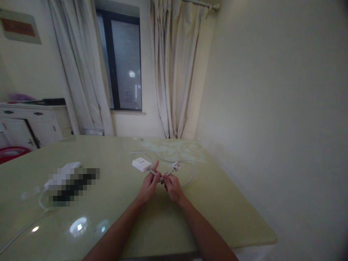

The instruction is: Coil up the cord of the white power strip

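Observation:
Both of my hands are close together over the middle of the table. My left hand pinches the white cord just below a white socket block, which sticks out to the upper left with its socket holes facing up. In my right hand is the cord near a white plug, whose prongs point up and away from me. The two cord ends cross or meet between my fingertips; the exact contact is hidden. Beyond my hands, the rest of the white cord loops across the tabletop.
On the glossy pale green table, a white power strip and a dark object lie at left, partly pixelated. A cord runs from there to the left edge. A wall borders the table's right side.

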The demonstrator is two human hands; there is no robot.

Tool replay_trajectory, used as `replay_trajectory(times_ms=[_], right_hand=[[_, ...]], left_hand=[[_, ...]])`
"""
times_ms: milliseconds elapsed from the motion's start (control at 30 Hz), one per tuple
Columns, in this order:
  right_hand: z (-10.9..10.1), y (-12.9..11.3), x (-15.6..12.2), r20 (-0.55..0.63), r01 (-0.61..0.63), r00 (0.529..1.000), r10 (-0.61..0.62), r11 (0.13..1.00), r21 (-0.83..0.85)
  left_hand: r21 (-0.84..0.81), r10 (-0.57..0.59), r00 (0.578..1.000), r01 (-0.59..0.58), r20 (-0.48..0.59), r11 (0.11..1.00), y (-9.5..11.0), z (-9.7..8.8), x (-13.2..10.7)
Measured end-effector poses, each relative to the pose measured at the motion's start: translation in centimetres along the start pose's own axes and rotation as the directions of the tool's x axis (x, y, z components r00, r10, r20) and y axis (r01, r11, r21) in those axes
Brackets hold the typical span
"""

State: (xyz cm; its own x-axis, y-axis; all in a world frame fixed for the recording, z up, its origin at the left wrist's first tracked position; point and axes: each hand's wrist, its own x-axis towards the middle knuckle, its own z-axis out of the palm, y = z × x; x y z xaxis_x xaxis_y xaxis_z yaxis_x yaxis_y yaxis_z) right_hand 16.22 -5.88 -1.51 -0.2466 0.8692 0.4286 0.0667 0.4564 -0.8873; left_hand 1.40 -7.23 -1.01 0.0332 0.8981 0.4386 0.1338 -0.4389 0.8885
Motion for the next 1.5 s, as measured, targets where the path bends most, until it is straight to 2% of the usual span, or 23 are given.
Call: replay_trajectory(times_ms=[200, 333, 400, 500, 600, 833, 1033, 1133, 1233, 1300, 1367, 1500], right_hand=[[-0.8, -0.2, 0.7, -0.088, -0.036, 0.995, 0.040, 0.998, 0.047], [-0.9, -0.3, 0.8, -0.092, -0.082, 0.992, 0.086, 0.995, 0.047], [-0.7, -0.2, 0.7, -0.086, -0.106, 0.990, 0.111, 0.993, 0.057], [-0.5, -0.4, 0.7, -0.126, -0.132, 0.981, 0.150, 0.982, 0.138], [-0.4, -0.9, 0.7, -0.194, -0.095, 0.971, 0.141, 0.969, 0.227], [-0.3, -2.1, 0.3, -0.197, -0.034, 0.978, 0.075, 0.979, 0.203], [-0.6, -1.7, 0.2, -0.144, -0.009, 0.989, 0.021, 0.996, 0.085], [-0.9, -1.4, 0.2, -0.085, 0.020, 0.996, -0.019, 1.000, 0.010], [-0.9, -1.3, 0.1, -0.065, 0.122, 0.989, -0.135, 0.977, -0.176], [-0.8, -1.4, -0.1, -0.081, 0.209, 0.964, -0.253, 0.910, -0.359], [-0.7, -1.5, -0.2, -0.084, 0.265, 0.929, -0.360, 0.808, -0.527], [-0.8, -1.5, -0.5, -0.056, 0.288, 0.886, -0.461, 0.639, -0.713]], left_hand=[[0.224, 0.070, 0.998, -0.068, 0.001, 0.972, -0.6, 0.2, -0.6], [0.356, 0.164, 0.985, -0.135, -0.052, 0.925, -1.5, -0.2, -0.4], [0.388, 0.212, 0.977, -0.180, -0.039, 0.904, -1.7, -0.8, -0.4], [0.383, 0.236, 0.972, -0.214, -0.013, 0.899, -1.5, -1.3, -0.6], [0.357, 0.253, 0.967, -0.232, -0.012, 0.905, -1.1, -1.1, -0.9], [0.267, 0.407, 0.913, -0.384, -0.032, 0.884, -0.8, 0.0, -0.8], [0.183, 0.343, 0.931, -0.319, -0.122, 0.930, -1.9, 0.5, -1.1], [0.145, 0.261, 0.948, -0.237, -0.181, 0.961, -1.1, 0.6, -1.1], [0.104, 0.194, 0.946, -0.173, -0.258, 0.979, 0.5, 0.6, -0.8], [0.048, 0.156, 0.937, -0.148, -0.314, 0.988, 1.4, 0.5, -0.4], [-0.027, 0.106, 0.928, -0.124, -0.357, 0.992, 1.9, 0.3, 0.0], [-0.164, -0.023, 0.942, -0.034, -0.334, 0.986, 2.0, -0.3, 0.7]])
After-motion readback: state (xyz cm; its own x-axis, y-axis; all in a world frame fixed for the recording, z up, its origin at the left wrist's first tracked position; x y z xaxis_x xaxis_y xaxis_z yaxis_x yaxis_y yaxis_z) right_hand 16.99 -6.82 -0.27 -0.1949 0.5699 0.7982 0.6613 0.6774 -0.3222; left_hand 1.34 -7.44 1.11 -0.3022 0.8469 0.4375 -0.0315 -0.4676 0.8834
